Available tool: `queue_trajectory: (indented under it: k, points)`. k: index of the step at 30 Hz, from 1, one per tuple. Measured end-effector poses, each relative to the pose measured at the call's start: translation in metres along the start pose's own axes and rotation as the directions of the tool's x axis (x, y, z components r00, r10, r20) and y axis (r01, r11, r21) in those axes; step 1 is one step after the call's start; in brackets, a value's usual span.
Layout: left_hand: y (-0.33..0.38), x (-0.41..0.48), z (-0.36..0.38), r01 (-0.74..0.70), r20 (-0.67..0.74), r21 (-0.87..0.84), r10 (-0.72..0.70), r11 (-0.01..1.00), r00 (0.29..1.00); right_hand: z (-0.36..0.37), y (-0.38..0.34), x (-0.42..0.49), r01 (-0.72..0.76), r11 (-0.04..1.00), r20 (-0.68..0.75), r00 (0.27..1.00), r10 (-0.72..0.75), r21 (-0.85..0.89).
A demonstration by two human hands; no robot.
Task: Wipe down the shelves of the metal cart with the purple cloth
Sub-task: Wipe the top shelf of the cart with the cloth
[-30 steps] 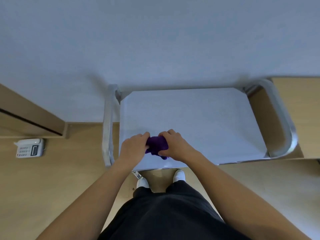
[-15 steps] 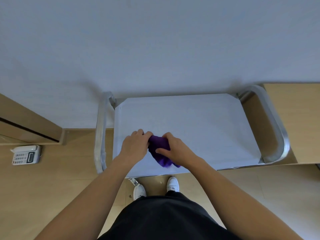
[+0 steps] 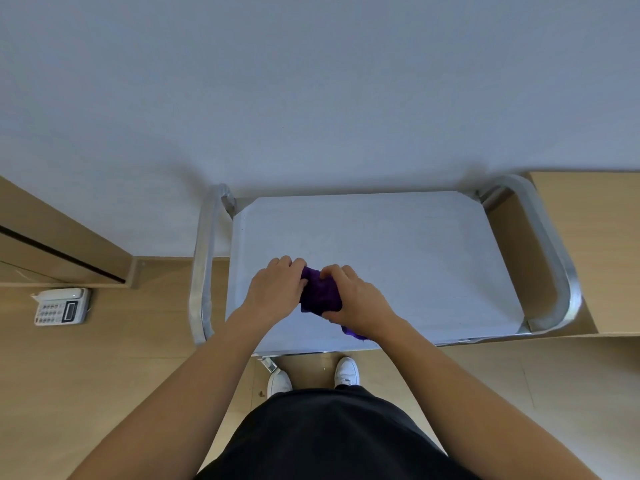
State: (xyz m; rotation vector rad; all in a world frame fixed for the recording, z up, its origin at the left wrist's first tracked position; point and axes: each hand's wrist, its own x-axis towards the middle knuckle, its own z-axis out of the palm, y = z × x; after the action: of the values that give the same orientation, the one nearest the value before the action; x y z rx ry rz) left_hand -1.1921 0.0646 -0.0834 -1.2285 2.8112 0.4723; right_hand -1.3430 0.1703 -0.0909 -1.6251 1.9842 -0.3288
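The metal cart (image 3: 408,251) stands against the white wall, its flat top shelf seen from above, with tubular handles on the left (image 3: 202,271) and right (image 3: 557,258). A bunched purple cloth (image 3: 320,292) is over the shelf's near-left part. My left hand (image 3: 275,289) grips the cloth's left side. My right hand (image 3: 356,299) grips its right side, and a purple corner pokes out under that wrist. Lower shelves are hidden beneath the top one.
A white desk phone (image 3: 61,306) lies on the wooden floor at left, below a wooden door frame (image 3: 65,251). A cardboard-coloured panel (image 3: 595,244) stands right of the cart. My white shoes (image 3: 346,372) are under the cart's near edge.
Both hands have kept hold of the cloth and reworked it between them; more of the cloth now shows. The view has shifted a little.
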Motion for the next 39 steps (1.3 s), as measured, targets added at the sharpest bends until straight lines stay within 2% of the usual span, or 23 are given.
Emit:
queue_trajectory:
  k: [3, 5, 8, 10, 12, 16, 21, 25, 27, 29, 31, 34, 37, 39]
  points:
    - [0.003, 0.000, 0.002, 0.004, 0.001, -0.001, -0.004, 1.000, 1.000, 0.000, -0.001, 0.000, -0.026, 1.000, -0.053, 0.998, 0.026, 0.001]
    - [0.005, -0.001, 0.001, 0.002, -0.003, -0.024, -0.002, 1.000, 1.000, -0.002, -0.003, 0.002, -0.067, 0.994, -0.080, 0.994, 0.074, 0.084]
    - [0.010, -0.002, 0.001, 0.034, -0.080, -0.092, -0.041, 0.995, 0.996, -0.006, -0.005, 0.005, -0.187, 0.947, -0.092, 0.972, 0.217, 0.263]
    - [0.013, -0.001, 0.002, 0.073, -0.114, -0.137, -0.089, 0.988, 0.990, -0.008, -0.006, 0.008, -0.259, 0.877, -0.063, 0.949, 0.310, 0.406]
    - [0.016, 0.000, 0.002, 0.111, -0.089, -0.143, -0.125, 0.983, 0.988, -0.009, -0.008, 0.011, -0.301, 0.806, -0.044, 0.926, 0.374, 0.509]
    - [0.019, 0.001, 0.002, 0.051, 0.041, -0.128, -0.046, 0.991, 0.998, -0.011, -0.011, 0.017, -0.313, 0.726, -0.025, 0.910, 0.413, 0.612]
    - [0.014, 0.006, 0.003, 0.031, 0.070, -0.173, -0.020, 0.984, 0.997, -0.014, -0.014, 0.019, -0.305, 0.562, -0.006, 0.876, 0.483, 0.769]
    - [0.014, 0.007, 0.007, 0.134, 0.168, -0.336, -0.080, 0.932, 0.983, -0.017, -0.015, 0.019, -0.295, 0.363, 0.093, 0.871, 0.482, 0.884]
    - [0.015, 0.010, 0.008, 0.170, 0.208, -0.479, -0.077, 0.861, 0.975, -0.019, -0.015, 0.021, -0.310, 0.325, 0.125, 0.867, 0.483, 0.893]
    - [0.015, 0.011, 0.010, 0.173, 0.189, -0.596, -0.072, 0.784, 0.979, -0.020, -0.015, 0.022, -0.310, 0.367, 0.102, 0.867, 0.489, 0.877]
    - [0.011, 0.011, 0.009, 0.161, 0.145, -0.645, -0.086, 0.747, 0.986, -0.020, -0.011, 0.022, -0.283, 0.472, 0.021, 0.873, 0.486, 0.835]
    - [0.004, 0.010, 0.004, 0.132, 0.086, -0.645, -0.100, 0.753, 0.991, -0.023, -0.002, 0.016, -0.221, 0.597, -0.076, 0.900, 0.430, 0.771]
    - [-0.002, 0.011, -0.001, 0.053, 0.044, -0.647, -0.032, 0.761, 0.999, -0.022, 0.004, 0.017, -0.116, 0.750, -0.178, 0.938, 0.299, 0.651]
    - [-0.007, 0.011, -0.001, 0.038, 0.069, -0.616, 0.005, 0.787, 0.998, -0.020, 0.005, 0.020, -0.148, 0.815, -0.173, 0.941, 0.290, 0.560]
